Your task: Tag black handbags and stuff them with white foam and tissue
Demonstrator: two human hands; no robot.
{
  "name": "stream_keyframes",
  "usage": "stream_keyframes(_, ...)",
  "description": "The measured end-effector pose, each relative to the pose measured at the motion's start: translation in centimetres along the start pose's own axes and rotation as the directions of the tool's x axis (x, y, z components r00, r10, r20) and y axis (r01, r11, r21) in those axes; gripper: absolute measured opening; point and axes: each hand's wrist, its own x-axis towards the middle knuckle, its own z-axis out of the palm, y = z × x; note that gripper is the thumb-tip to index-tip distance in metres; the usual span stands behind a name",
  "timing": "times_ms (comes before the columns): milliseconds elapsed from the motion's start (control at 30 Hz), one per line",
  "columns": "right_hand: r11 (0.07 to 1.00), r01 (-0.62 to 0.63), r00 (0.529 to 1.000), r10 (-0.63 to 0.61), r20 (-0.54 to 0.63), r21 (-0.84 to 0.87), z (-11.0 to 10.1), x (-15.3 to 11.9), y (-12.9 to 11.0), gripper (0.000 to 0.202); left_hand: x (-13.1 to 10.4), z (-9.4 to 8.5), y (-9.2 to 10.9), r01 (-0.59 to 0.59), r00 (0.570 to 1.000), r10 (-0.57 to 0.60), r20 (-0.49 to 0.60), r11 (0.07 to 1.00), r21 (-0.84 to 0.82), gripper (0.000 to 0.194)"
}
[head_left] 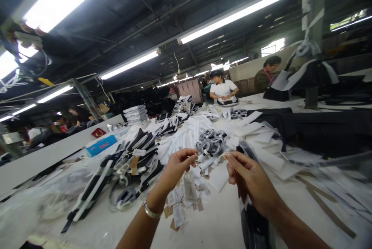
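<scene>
My left hand [183,163], with a bracelet on its wrist, is held above a pile of small tags [180,200]; thumb and forefinger are pinched together on something too small to make out. Facing it, my right hand [242,169] pinches a thin pale string [223,156]. A gap separates the two hands. Under my right forearm lies a black padded strap piece [254,223], partly hidden by it. Just beyond the hands sit coiled grey straps [209,142].
Black and white strap pieces [139,152] and clear plastic [43,198] lie left, near a blue box [101,145]. White sheets [267,148] and black fabric [322,132] lie right. Across the table stands a person in white [223,88]; another person [267,74] is farther right.
</scene>
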Motion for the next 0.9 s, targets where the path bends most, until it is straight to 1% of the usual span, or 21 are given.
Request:
stream_keyframes(67,0.999,-0.04,0.999,0.04,0.006,0.006,-0.4,-0.2,-0.1,0.038,0.2,-0.6,-0.9,-0.036,0.999,0.038,-0.034,0.997,0.067,0.029)
stream_keyframes(133,0.997,-0.08,0.997,0.081,0.021,-0.014,-0.8,-0.4,-0.2,0.039,0.0,-0.2,-1.1,-0.079,0.996,0.082,-0.03,0.992,0.102,0.027)
stream_keyframes(200,0.992,-0.112,0.993,0.113,0.026,-0.055,-1.1,-0.7,-0.2,0.04,-0.7,1.3,-0.6,-0.111,0.993,0.108,0.041,0.989,0.097,0.031)
stream_keyframes(267,0.986,-0.114,0.993,0.118,0.03,-0.122,-1.2,-1.0,-0.2,0.041,-1.5,3.5,0.3,-0.133,0.98,0.123,0.155,0.989,0.058,0.039)
stream_keyframes(333,0.977,-0.087,0.995,0.094,0.031,-0.194,-1.2,-1.4,-0.3,0.041,-2.1,5.8,1.3,-0.157,0.963,0.149,0.223,0.987,0.019,0.045)
stream_keyframes(400,0.965,-0.044,0.998,0.054,0.031,-0.259,-1.5,-1.7,-0.5,0.042,-2.4,7.6,1.8,-0.184,0.963,0.178,0.204,0.983,0.009,0.039)
stream_keyframes(467,0.952,-0.018,0.999,0.029,0.032,-0.305,-2.0,-2.2,-0.7,0.045,-2.3,8.6,2.1,-0.196,0.971,0.193,0.14,0.98,0.013,0.025)
stream_keyframes(500,0.951,-0.015,0.999,0.027,0.034,-0.309,-2.4,-2.4,-0.7,0.045,-2.1,8.9,2.1,-0.193,0.975,0.191,0.114,0.981,0.008,0.021)
stream_keyframes(567,0.961,-0.018,0.998,0.034,0.053,-0.274,-3.2,-2.9,-0.7,0.04,-1.8,9.1,2.2,-0.169,0.982,0.17,0.088,0.986,-0.019,0.02)
stream_keyframes(600,0.969,-0.013,0.997,0.031,0.069,-0.248,-3.7,-3.1,-0.7,0.042,-1.7,9.2,2.1,-0.148,0.985,0.151,0.085,0.988,-0.042,0.022)
stream_keyframes(667,0.974,0.003,0.995,0.02,0.102,-0.227,-4.7,-3.7,-0.6,0.058,-1.5,9.2,2.1,-0.095,0.99,0.105,0.094,0.99,-0.105,0.025)
stream_keyframes(700,0.968,0.01,0.995,0.016,0.102,-0.249,-5.1,-3.9,-0.6,0.063,-1.5,9.3,2.0,-0.063,0.992,0.078,0.102,0.988,-0.142,0.027)
stream_keyframes(767,0.939,0.016,0.998,0.005,0.059,-0.345,-6.0,-4.4,-0.4,0.066,-1.5,9.5,1.9,0.003,0.992,0.024,0.122,0.977,-0.215,0.03)
stream_keyframes(833,0.89,0.021,1.0,-0.022,0.003,-0.455,-6.7,-4.8,-0.2,0.065,-1.5,9.7,1.7,0.064,0.99,-0.026,0.141,0.96,-0.273,0.033)
stream_keyframes(900,0.854,0.033,0.998,-0.053,-0.025,-0.519,-7.2,-5.2,-0.1,0.063,-1.5,9.9,1.6,0.106,0.987,-0.062,0.15,0.946,-0.308,0.036)
